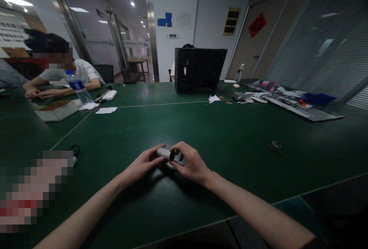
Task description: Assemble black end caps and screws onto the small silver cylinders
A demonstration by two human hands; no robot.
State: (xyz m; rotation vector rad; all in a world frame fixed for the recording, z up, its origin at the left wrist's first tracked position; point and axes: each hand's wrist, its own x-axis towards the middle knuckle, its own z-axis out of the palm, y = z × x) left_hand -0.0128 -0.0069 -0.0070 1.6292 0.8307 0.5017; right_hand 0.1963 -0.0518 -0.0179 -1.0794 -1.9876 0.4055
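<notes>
A short silver cylinder (165, 153), like a metal tube with a dark end facing right, lies on its side between my hands just above the green table. My left hand (145, 162) grips its left part, thumb in front and fingers behind. At the dark right end, my right hand (189, 161) pinches the rim with curled fingers and thumb. Whether my right fingers also hold some small part is hidden. Farther right on the table rests a small dark round piece with a silvery ring (276, 144).
The green table (230, 126) stretches ahead. A black box-like case (199, 69) stands at the back. At left are an open carton (57, 112), a water bottle (80, 88) and a seated person (69, 69). A cluttered board (304, 109) lies back right.
</notes>
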